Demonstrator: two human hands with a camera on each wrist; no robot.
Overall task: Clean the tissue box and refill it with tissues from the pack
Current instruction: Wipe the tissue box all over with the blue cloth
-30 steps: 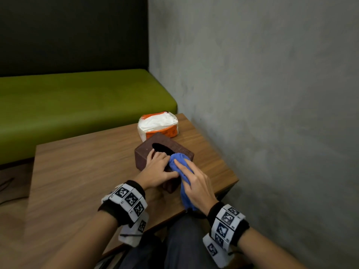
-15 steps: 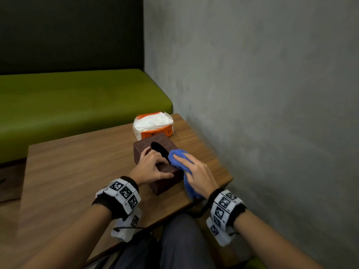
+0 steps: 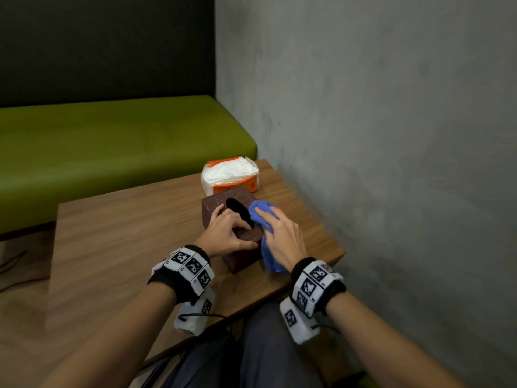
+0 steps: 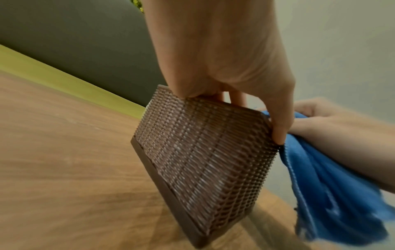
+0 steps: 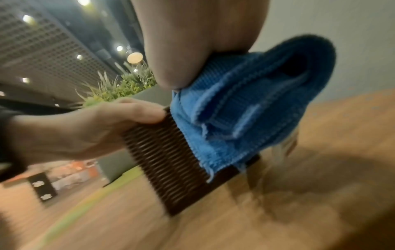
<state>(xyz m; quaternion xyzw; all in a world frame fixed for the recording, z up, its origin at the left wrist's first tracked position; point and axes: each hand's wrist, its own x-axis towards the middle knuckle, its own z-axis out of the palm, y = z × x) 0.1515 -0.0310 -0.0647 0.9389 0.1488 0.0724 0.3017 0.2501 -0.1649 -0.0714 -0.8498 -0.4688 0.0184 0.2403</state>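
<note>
A brown woven tissue box (image 3: 216,203) with a dark oval opening stands on the wooden table (image 3: 126,233). My left hand (image 3: 226,235) grips its top, fingers curled at the opening and thumb along the near edge; the left wrist view shows the thumb down the corner of the box (image 4: 203,152). My right hand (image 3: 281,236) holds a blue cloth (image 3: 261,212) and presses it on the box's right top edge, with the rest hanging down its right side (image 5: 245,110). The orange and white tissue pack (image 3: 229,175) lies just behind the box.
A grey wall (image 3: 391,163) runs close along the table's right side. A green bench (image 3: 112,149) stands behind the table. The table's near right corner (image 3: 337,252) is close to my right wrist. My legs are under the near edge.
My right hand has slid the blue cloth away from me along the box's right top edge. The left hand keeps its grip on the box.
</note>
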